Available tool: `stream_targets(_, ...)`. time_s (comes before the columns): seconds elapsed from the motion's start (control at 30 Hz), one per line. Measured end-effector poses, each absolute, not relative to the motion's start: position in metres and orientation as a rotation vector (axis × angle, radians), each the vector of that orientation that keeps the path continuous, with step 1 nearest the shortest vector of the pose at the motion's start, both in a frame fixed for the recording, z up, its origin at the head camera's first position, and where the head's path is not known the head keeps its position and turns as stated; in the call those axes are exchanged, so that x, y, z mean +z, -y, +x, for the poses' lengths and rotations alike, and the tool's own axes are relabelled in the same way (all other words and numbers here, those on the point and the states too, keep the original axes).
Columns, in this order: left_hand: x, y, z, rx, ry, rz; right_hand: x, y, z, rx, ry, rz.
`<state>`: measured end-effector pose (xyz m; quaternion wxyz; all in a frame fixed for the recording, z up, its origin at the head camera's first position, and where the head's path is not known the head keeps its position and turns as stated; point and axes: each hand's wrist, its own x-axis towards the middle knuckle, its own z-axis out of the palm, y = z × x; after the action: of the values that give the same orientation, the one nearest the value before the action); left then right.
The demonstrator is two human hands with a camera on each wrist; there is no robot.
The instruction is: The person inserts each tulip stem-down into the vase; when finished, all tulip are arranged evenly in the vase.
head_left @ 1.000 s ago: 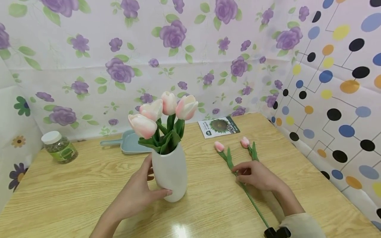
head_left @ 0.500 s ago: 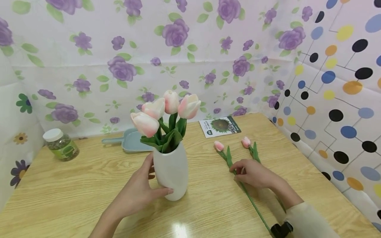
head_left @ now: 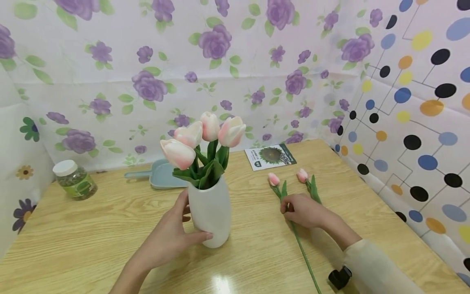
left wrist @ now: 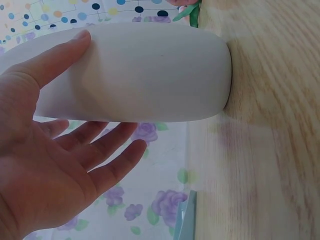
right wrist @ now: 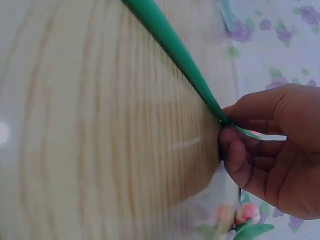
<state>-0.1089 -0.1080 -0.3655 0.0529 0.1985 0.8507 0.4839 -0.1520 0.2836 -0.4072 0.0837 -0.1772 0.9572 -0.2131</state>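
In the head view, a white vase (head_left: 211, 216) stands upright on the table, holding several pink-and-white tulips (head_left: 205, 136). My left hand (head_left: 174, 237) grips it from the left, thumb across the near side and fingers behind. The left wrist view has the thumb flat on the vase (left wrist: 160, 70), with fingertips partly hidden past its edge. To the right, my right hand (head_left: 304, 210) pinches the green stem of a single pink tulip (head_left: 273, 179) below its leaves. In the right wrist view, thumb and forefinger meet on that stem (right wrist: 170, 50), low over the table.
A second pink tulip (head_left: 302, 175) lies just beyond my right hand, its lower stem hidden. Toward the back are a printed sunflower card (head_left: 270, 157), a pale blue dustpan (head_left: 161, 175) and a lidded jar (head_left: 75, 179). Patterned sheets (head_left: 235, 94) border the table.
My right hand has shifted left and closed its fingers more tightly on the tulip's stem. The stem's lower end has swung left. My left hand and the vase stay in place.
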Motion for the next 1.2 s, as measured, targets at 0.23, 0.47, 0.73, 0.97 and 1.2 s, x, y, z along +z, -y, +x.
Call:
stream_targets(0.23,-0.366,0.108,-0.11,1.472,-2.575,0.591,-0.41,-0.287,-0.154,-0.87,-2.774,-0.458)
stream_targets(0.47,-0.367,0.107,-0.111,1.476,-2.556,0.559,-0.413,-0.287,-0.151,-1.088,-2.693,-0.424)
stream_targets(0.73,-0.372,0.106,-0.109,1.492,-2.521,0.661,-0.414,-0.28,-0.148,-1.22,-2.661,-0.347)
stream_targets(0.97,-0.374,0.102,-0.109,1.555,-2.542,0.665,-0.412,-0.278,-0.147,-1.342,-2.66,-0.285)
stream_targets(1.2,-0.372,0.106,-0.108,1.565,-2.521,0.679,-0.408,-0.273,-0.145,-1.412,-2.695,-0.281)
